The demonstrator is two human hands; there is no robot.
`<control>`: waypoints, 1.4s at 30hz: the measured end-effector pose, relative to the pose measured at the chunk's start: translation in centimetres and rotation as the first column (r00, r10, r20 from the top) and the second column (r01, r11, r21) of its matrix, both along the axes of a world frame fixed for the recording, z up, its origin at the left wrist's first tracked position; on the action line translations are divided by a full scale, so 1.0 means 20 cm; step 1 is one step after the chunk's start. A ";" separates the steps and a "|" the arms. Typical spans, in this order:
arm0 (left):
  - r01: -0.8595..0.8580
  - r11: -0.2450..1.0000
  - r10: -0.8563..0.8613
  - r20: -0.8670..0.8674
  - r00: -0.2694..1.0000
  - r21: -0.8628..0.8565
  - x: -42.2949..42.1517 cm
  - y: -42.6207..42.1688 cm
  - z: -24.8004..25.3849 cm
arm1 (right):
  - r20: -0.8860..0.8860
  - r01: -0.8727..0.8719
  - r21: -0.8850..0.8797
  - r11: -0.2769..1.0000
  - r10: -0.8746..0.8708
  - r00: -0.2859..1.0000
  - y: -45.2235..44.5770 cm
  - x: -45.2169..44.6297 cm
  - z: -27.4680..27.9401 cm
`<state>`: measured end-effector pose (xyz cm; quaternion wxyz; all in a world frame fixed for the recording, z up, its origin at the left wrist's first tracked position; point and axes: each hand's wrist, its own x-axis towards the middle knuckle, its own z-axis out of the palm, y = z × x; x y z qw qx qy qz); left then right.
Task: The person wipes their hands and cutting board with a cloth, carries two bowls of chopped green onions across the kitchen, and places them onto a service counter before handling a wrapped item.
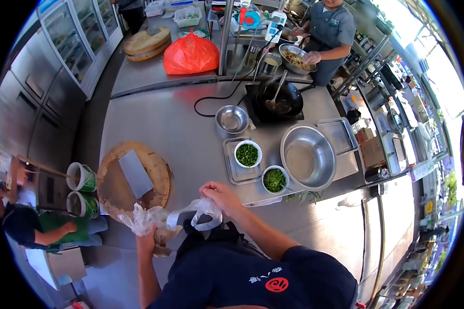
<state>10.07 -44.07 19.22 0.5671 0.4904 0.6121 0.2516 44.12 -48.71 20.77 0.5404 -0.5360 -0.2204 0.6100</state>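
Plastic-laden at near edge of table (162, 116), pinches clear film (210, 207) in closed right hand (219, 196), likely for control, beside left hand (148, 235) too shrouded to tell its grip.

Steel table (175, 136): round wooden board (111, 180), small metal bowl (232, 120), tray (241, 177).

The head camera looks down across the worktop (162, 118).
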 end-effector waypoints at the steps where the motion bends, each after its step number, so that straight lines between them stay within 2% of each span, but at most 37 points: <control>1: -0.022 1.000 0.022 0.047 0.999 0.009 -0.03 -0.01 0.01 | -0.012 0.003 0.000 1.000 -0.003 1.000 0.00 -0.04 0.00; 3: -0.037 0.999 0.037 0.062 0.997 -0.001 -0.12 -0.02 0.03 | 0.046 -0.028 -0.041 0.999 0.030 0.999 0.00 -0.11 0.02; 5: -0.105 0.991 0.102 0.037 0.994 0.087 -0.23 -0.01 -0.06 | 0.048 -0.054 -0.046 0.997 0.057 0.997 0.02 -0.18 -0.01; 6: -0.072 0.996 0.072 0.013 0.997 0.051 -0.33 0.01 -0.13 | 0.028 -0.066 -0.039 0.997 0.067 0.997 0.02 -0.22 -0.04; 7: -0.119 0.992 0.118 0.038 0.992 0.033 -0.36 0.01 -0.11 | 0.010 -0.076 -0.030 0.997 0.077 0.997 0.04 -0.26 -0.07; 8: -0.113 0.992 0.114 0.006 0.993 -0.060 -0.40 0.02 -0.05 | 0.032 -0.065 -0.039 0.997 0.066 0.997 0.05 -0.32 -0.06; 11: -0.067 0.997 0.067 0.001 0.998 -0.031 -0.65 0.02 -0.11 | 0.045 -0.032 -0.042 0.999 0.034 0.998 0.09 -0.54 -0.06; 13: -0.003 1.000 0.003 -0.085 0.996 -0.005 -0.82 0.02 -0.16 | 0.028 -0.010 -0.012 1.000 0.011 1.000 0.11 -0.72 -0.14; 17: -0.060 0.997 0.061 -0.024 0.998 0.042 -0.99 0.03 -0.12 | 0.062 -0.055 -0.010 0.998 0.056 0.997 0.15 -1.04 -0.10; 19: 0.061 0.996 -0.063 -0.034 0.997 -0.060 -1.10 0.08 -0.14 | 0.046 -0.071 -0.028 0.997 0.072 0.996 0.15 -1.14 -0.09; 20: 0.041 0.999 -0.041 -0.046 0.998 -0.007 -1.09 0.09 -0.11 | 0.018 -0.077 -0.050 0.996 0.078 0.997 0.15 -1.17 -0.08; 21: 0.125 0.983 -0.117 -0.070 0.991 0.136 -1.09 0.12 -0.07 | -0.010 -0.100 -0.073 0.992 0.100 0.995 0.16 -1.20 -0.06; 23: 0.197 0.961 -0.180 -0.103 0.978 0.192 -1.12 0.18 -0.04 | 0.019 -0.082 -0.103 0.991 0.084 0.996 0.18 -1.24 -0.01; 24: 0.183 0.980 -0.177 -0.082 0.981 0.077 -1.16 0.21 -0.09 | 0.026 -0.081 -0.116 0.990 0.084 0.996 0.20 -1.25 -0.01; 26: 0.188 0.959 -0.171 -0.097 0.981 0.211 -1.16 0.26 -0.06 | 0.036 -0.114 -0.121 0.986 0.119 0.992 0.26 -1.27 0.00; 28: 0.118 0.979 -0.110 -0.054 0.992 0.164 -1.18 0.31 -0.06 | 0.049 -0.082 -0.083 0.993 0.086 0.995 0.33 -1.29 -0.02; 30: 0.048 0.994 -0.046 -0.020 0.999 0.100 -1.20 0.31 -0.03 | 0.033 -0.154 -0.083 0.985 0.157 0.987 0.41 -1.29 -0.04; 32: 0.049 0.993 -0.029 -0.182 0.983 0.109 -1.24 0.35 0.02 | -0.056 -0.172 -0.120 0.978 0.166 0.985 0.51 -1.33 -0.10; 33: 0.043 0.992 -0.020 -0.191 0.981 0.116 -1.27 0.37 0.02 | -0.063 -0.180 -0.111 0.977 0.174 0.983 0.58 -1.36 -0.12; 36: -0.003 0.994 0.017 -0.126 0.992 0.113 -1.37 0.41 0.02 | -0.065 -0.233 -0.090 0.968 0.228 0.972 0.73 -1.45 -0.13; 38: -0.154 0.988 0.156 -0.078 0.985 0.025 -1.42 0.47 0.07 | -0.068 -0.316 -0.081 0.945 0.311 0.948 0.85 -1.52 -0.09; 42: -0.230 0.973 0.228 0.055 0.972 0.026 -1.60 0.63 0.04 | -0.107 -0.328 -0.053 0.943 0.321 0.941 1.06 -1.71 -0.07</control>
